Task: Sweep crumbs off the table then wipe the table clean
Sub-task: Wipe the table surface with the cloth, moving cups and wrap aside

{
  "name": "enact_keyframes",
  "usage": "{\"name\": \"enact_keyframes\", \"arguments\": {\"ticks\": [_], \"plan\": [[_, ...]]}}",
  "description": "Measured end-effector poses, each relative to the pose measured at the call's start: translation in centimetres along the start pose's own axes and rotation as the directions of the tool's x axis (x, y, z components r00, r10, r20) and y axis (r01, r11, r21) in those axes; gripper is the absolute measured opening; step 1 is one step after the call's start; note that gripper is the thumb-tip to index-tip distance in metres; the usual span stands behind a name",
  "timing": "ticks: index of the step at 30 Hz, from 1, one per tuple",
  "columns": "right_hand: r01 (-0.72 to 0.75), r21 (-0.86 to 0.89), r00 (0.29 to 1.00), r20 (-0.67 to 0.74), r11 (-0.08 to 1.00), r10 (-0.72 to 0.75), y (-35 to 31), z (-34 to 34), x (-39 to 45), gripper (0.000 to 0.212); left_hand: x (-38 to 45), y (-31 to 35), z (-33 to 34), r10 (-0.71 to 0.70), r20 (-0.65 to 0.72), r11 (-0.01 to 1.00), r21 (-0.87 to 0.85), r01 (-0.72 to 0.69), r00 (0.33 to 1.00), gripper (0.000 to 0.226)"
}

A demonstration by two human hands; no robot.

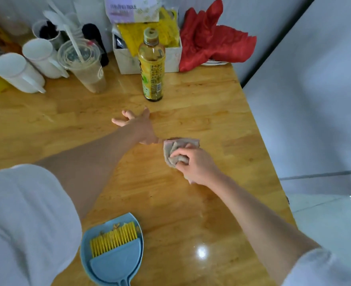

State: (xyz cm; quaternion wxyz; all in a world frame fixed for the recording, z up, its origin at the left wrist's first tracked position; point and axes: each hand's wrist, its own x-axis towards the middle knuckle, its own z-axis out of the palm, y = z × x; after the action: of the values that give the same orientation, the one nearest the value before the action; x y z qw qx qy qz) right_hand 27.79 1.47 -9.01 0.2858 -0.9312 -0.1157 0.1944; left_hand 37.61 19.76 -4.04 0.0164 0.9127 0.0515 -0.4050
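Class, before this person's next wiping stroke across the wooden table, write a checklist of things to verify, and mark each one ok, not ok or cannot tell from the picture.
1. Cloth in hand: the right hand grips the folded grey cloth. Ok.
2. Sweeping finished: the brush lies in the blue dustpan with bits caught near its bristles. Ok.
3. Crumbs left on the table: none seen, but the picture is blurred. Cannot tell.
4. Path ahead: the tea bottle stands upright beyond the cloth. Not ok if the stroke goes forward.
5. Left hand: open on the table beside the cloth, in the wiping area. Not ok.
6. Cloth damp: cannot tell.
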Motion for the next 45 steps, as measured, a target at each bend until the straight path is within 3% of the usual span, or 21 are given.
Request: {"name": "enact_keyframes", "arguments": {"ticks": [2,4,6,8,10,12,14,16,18,20,23,25,26,28,30,31,33,36,39,42,45], "plan": [[-0.111,0.02,0.983,-0.144,0.994,0.113,4.4,-4.0,0.1,0.021,0.0,0.1,-0.2,-0.009,0.01,1.0,-0.01,0.009,1.0,0.114],[-0.355,0.054,0.859,-0.377,0.933,0.348,8.5,-8.2,2.7,0.026,0.3,0.1,0.0,-0.027,0.014,1.0,-0.016,0.027,1.0,0.116],[-0.436,0.093,0.783,-0.452,0.895,0.428,9.1,-9.9,6.0,0.029,0.3,0.3,0.0,-0.029,0.012,0.999,-0.029,0.029,1.0,0.115],[-0.316,-0.016,0.877,-0.385,0.949,0.286,5.9,-8.0,9.0,0.031,0.4,0.5,-0.1,-0.021,0.002,0.999,-0.048,0.021,1.0,0.11],[-0.086,-0.057,0.983,-0.17,0.995,0.075,1.2,-5.2,9.8,0.031,1.2,0.2,0.4,-0.024,-0.007,0.998,-0.05,0.024,1.0,0.111],[0.11,-0.099,0.991,0.092,0.989,-0.101,-1.0,-3.4,8.6,0.03,2.8,-0.4,1.2,-0.036,-0.019,0.998,-0.057,0.035,0.999,0.123],[0.151,-0.126,0.98,0.151,0.98,-0.132,0.7,-5.0,7.7,0.028,3.5,-0.8,1.7,-0.051,-0.038,0.993,-0.11,0.047,0.998,0.128],[-0.049,-0.011,0.998,-0.046,0.999,0.048,4.6,-8.7,7.7,0.025,3.4,-0.9,1.5,-0.055,-0.034,0.987,-0.156,0.049,0.998,0.126],[-0.309,0.106,0.889,-0.321,0.945,0.327,7.9,-11.6,8.2,0.023,2.8,-0.7,1.2,-0.074,-0.014,0.971,-0.228,0.069,0.997,0.121],[-0.374,0.013,0.821,-0.461,0.927,0.338,8.5,-10.6,9.0,0.027,2.5,-0.6,1.0,-0.1,-0.029,0.94,-0.329,0.085,0.995,0.11],[-0.041,-0.112,0.986,-0.165,0.993,0.022,4.6,-6.9,8.8,0.029,2.5,-0.7,0.1,-0.251,-0.208,0.803,-0.59,0.083,0.946,0.093],[0.101,-0.129,0.993,0.081,0.986,-0.091,4.0,-6.9,8.7,0.028,3.2,-0.6,-1.2,-0.342,-0.362,0.689,-0.724,-0.031,0.867,0.096],[0.102,-0.158,0.993,0.068,0.982,-0.092,4.6,-7.8,9.2,0.027,3.6,-0.4,-1.8,-0.342,-0.417,0.661,-0.744,-0.099,0.842,0.1],[-0.075,-0.134,0.985,-0.166,0.988,0.052,7.2,-10.2,10.8,0.027,4.3,0.1,-2.8,-0.292,-0.481,0.637,-0.742,-0.207,0.826,0.102],[-0.295,0.061,0.869,-0.397,0.953,0.295,9.9,-12.1,12.4,0.028,4.9,0.4,-2.9,-0.255,-0.524,0.642,-0.72,-0.262,0.813,0.092],[-0.34,0.101,0.812,-0.47,0.935,0.346,10.5,-12.3,13.4,0.029,5.3,0.4,-2.9,-0.248,-0.551,0.645,-0.707,-0.289,0.797,0.086],[-0.319,0.043,0.795,-0.532,0.947,0.292,9.8,-11.4,14.8,0.028,5.8,0.6,-2.4,-0.235,-0.599,0.648,-0.684,-0.336,0.766,0.073],[-0.059,-0.048,0.944,-0.328,0.997,0.04,5.4,-8.7,15.3,0.029,6.2,1.0,-2.1,-0.244,-0.636,0.649,-0.668,-0.364,0.732,0.062],[0.113,-0.092,0.987,-0.106,0.989,-0.123,4.2,-8.5,14.3,0.031,6.1,0.7,-1.9,-0.246,-0.67,0.657,-0.646,-0.388,0.7,0.058],[-0.15,-0.005,0.95,-0.278,0.989,0.142,9.1,-12.6,15.1,0.03,5.7,-0.6,-1.9,-0.267,-0.671,0.645,-0.658,-0.389,0.692,0.054],[-0.397,0.158,0.777,-0.467,0.904,0.422,12.2,-16.0,16.0,0.034,5.4,-2.0,-1.8,-0.27,-0.679,0.652,-0.651,-0.389,0.683,0.054]]}}
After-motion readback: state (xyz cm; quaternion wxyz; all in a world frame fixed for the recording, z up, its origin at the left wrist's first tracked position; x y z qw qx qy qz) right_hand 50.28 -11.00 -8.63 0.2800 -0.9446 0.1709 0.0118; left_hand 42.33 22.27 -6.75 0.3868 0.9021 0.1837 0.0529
